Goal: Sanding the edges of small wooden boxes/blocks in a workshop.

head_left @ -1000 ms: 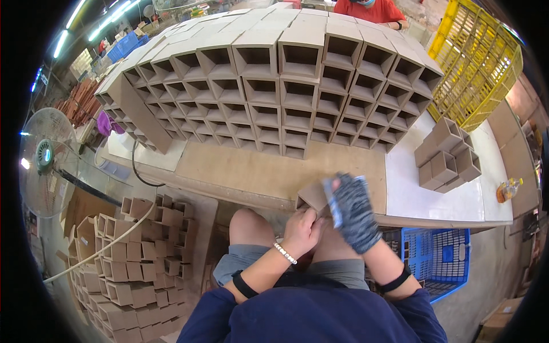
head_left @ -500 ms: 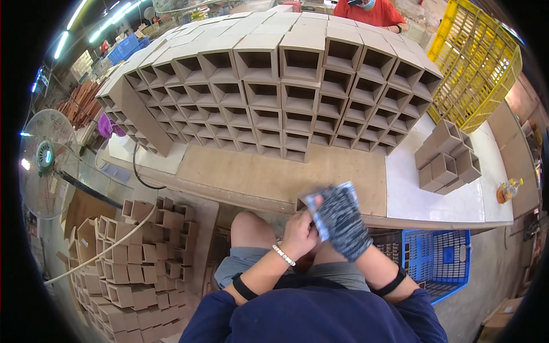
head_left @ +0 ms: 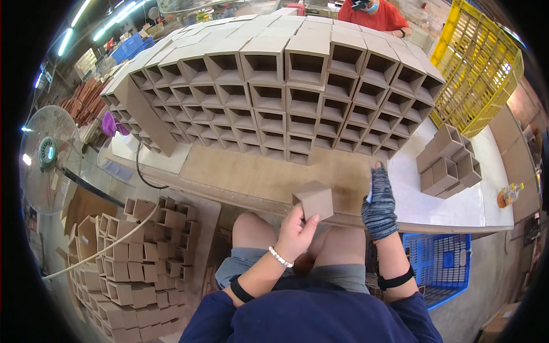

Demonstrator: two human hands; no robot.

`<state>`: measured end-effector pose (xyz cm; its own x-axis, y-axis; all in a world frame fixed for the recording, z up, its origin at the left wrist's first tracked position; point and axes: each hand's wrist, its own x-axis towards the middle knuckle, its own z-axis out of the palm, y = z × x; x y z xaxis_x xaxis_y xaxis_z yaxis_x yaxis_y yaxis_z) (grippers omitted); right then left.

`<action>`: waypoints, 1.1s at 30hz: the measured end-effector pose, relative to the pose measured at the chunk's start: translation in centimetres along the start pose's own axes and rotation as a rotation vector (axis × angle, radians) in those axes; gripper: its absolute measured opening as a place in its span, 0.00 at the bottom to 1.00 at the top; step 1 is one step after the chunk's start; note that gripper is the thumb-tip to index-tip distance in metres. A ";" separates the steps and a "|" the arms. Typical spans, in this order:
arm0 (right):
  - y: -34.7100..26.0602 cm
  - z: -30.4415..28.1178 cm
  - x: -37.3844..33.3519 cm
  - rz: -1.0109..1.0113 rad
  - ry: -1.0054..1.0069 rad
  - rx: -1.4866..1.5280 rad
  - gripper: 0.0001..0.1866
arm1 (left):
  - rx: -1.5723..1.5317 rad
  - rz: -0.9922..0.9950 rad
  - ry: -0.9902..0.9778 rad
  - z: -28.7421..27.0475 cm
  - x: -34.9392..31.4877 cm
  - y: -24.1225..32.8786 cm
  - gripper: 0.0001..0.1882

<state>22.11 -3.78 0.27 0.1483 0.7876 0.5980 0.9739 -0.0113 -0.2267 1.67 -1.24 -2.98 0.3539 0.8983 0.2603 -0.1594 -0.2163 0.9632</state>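
My left hand (head_left: 295, 231), bare with a beaded bracelet at the wrist, holds a grey-brown square box (head_left: 318, 203) just over the table's front edge. Thumb and fingers grip its near side, and a smooth flat face shows. To the right, my right hand (head_left: 379, 208) wears a dark knitted glove with bare fingertips and points toward the far side. Its fingers press a thin blue-and-white pad (head_left: 370, 187), seen almost edge-on, so its grip is partly hidden. Across the table rises a tall stack of similar hollow boxes (head_left: 303, 81), open ends facing me.
Several boxes (head_left: 444, 166) stand on the table's white right part, beside a yellow crate (head_left: 477, 63) and a small amber bottle (head_left: 509, 194). Below right is a blue crate (head_left: 439, 257). More boxes (head_left: 134, 260) and a fan (head_left: 50, 151) are at left. Opposite sits a person in red (head_left: 377, 16).
My hands have parted. The left has raised the box into plain view above the table edge; the right, with the pad, has swung away to the right and turned edge-on.
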 end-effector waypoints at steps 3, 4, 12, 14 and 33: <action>-5.7 -1.2 0.6 -0.182 -0.027 0.259 0.26 | 0.275 0.062 -0.046 0.2 0.1 -1.5 0.12; -6.6 -0.9 0.3 -0.176 -0.025 0.256 0.26 | 0.330 0.033 -0.055 0.5 0.1 -1.7 0.11; -0.4 3.2 -0.8 -0.040 -0.265 -0.227 0.20 | 0.564 0.181 -0.092 1.1 0.0 -0.9 0.08; -3.8 1.6 -1.3 -0.083 -0.160 -0.149 0.20 | 0.574 0.221 -0.063 1.3 -0.2 -1.1 0.08; 2.8 2.7 -0.7 0.164 -0.483 -0.123 0.24 | -0.461 -0.288 -0.101 -1.2 0.4 1.3 0.12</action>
<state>24.27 -2.70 -2.90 0.2324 0.9635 0.1327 0.9620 -0.2075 -0.1777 0.52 -0.69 -1.74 0.5257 0.8505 0.0172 -0.4221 0.2432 0.8733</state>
